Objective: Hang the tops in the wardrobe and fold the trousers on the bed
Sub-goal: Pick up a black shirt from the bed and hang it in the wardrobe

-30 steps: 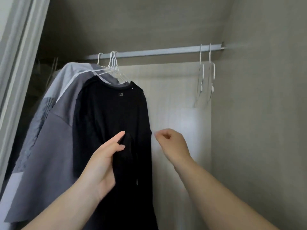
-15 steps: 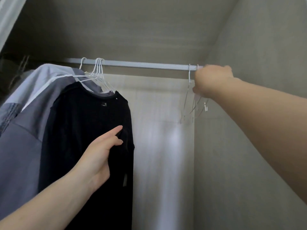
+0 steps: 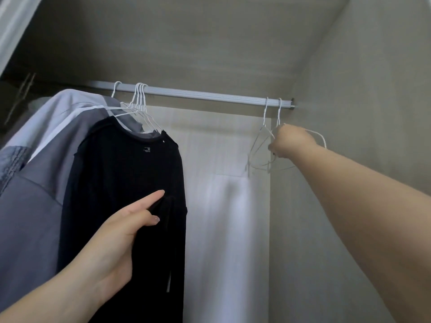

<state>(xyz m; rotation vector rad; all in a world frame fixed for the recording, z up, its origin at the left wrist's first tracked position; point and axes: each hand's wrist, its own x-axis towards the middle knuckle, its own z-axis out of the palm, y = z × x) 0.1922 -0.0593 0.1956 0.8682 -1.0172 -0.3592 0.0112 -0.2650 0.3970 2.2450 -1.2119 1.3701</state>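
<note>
My right hand [image 3: 290, 142] is curled round an empty white hanger [image 3: 258, 145] at the rail [image 3: 210, 95]'s far end, left hand [image 3: 130, 220] pinching the hung black top [image 3: 130, 183], so I'd lift the hook straight up to avoid snagging its neighbour.

My view into the wardrobe is dim and flat, with muted greys and little colour. The brightest patch I get is the pale back panel [image 3: 224, 206], which glows softly below the rail [image 3: 198, 94]. The black top [image 3: 130, 183] reads as one dark mass; I can barely pick out its folds. The upper left corner sinks into shadow. The wide lens bends the rail and stretches my right forearm [image 3: 373, 217] large toward the right edge. The wire hangers [image 3: 258, 145] near my right hand [image 3: 291, 141] look faint and slightly smeared, and the top left edge is blurred.
</note>
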